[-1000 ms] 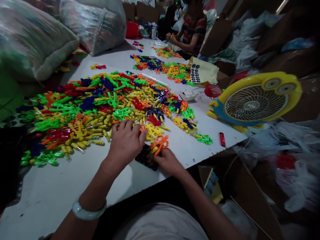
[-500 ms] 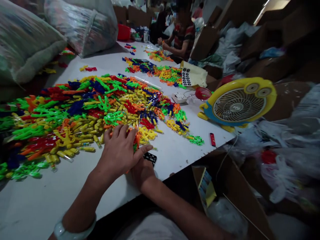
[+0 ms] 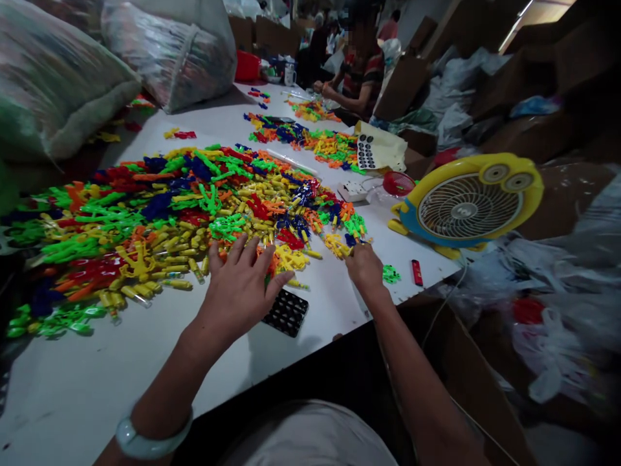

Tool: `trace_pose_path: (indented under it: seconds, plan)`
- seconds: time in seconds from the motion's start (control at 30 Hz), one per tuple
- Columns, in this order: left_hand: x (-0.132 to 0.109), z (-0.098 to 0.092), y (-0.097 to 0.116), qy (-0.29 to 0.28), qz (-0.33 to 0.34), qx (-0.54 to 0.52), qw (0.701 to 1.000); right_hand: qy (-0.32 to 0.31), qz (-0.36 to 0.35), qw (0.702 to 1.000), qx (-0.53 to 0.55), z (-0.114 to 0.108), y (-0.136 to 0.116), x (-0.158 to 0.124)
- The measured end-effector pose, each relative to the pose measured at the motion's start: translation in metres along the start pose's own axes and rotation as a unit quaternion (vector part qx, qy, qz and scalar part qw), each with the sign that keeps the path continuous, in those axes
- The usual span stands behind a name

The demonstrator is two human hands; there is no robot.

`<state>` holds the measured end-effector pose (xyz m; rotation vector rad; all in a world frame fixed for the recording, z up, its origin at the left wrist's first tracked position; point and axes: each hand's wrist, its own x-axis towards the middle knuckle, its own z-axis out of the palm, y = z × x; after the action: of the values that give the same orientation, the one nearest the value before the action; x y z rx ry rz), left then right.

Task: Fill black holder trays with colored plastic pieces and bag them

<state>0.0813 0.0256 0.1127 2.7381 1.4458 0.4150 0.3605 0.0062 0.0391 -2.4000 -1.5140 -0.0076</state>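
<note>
My left hand (image 3: 240,278) is palm down with its fingers spread, its fingertips at the near edge of a pile of small plastic toys (image 3: 165,213). The toys are green, yellow, red, blue and orange, many with short yellow tubes. Partly beneath its thumb side lies a black sheet (image 3: 290,314) with rows of pale-edged round spots. To the right, my right hand (image 3: 365,268) is closed with fingers pinched at the pile's right end, beside a green toy (image 3: 391,274). What it holds, if anything, is hidden.
A yellow and blue fan (image 3: 466,207) stands at the table's right edge, near a red lighter (image 3: 416,272) and a white power socket (image 3: 352,191). Large stuffed sacks (image 3: 169,58) fill the back left. Another person (image 3: 361,77) sits at the far end.
My right hand has moved from under my left hand to the right end of the pile. More of the black sheet now shows. My left hand has shifted slightly right in view.
</note>
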Motion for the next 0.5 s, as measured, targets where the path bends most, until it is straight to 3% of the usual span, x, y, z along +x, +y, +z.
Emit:
trace_pose_path:
  seconds: [0.13, 0.3, 0.4, 0.47, 0.5]
  plan:
    - [0.001, 0.000, -0.002, 0.001, 0.009, -0.009, 1.000, -0.078, 0.051, 0.988, 0.120, 0.008, -0.009, -0.018]
    - [0.003, 0.000, -0.003, 0.004, 0.010, -0.009, 1.000, -0.130, 0.049, 0.957, 0.254, 0.001, -0.026, -0.039]
    - [0.003, 0.001, -0.002, 0.009, 0.011, -0.009, 1.000, -0.238, 0.093, 0.866, 0.430, -0.001, -0.051, -0.053]
    - [0.004, 0.001, -0.001, 0.009, 0.009, -0.006, 1.000, -0.314, 0.097, 0.802, 0.499, 0.006, -0.072, -0.064]
    - [0.004, 0.001, -0.001, 0.007, 0.008, -0.004, 1.000, -0.337, 0.094, 0.783, 0.514, 0.012, -0.082, -0.070]
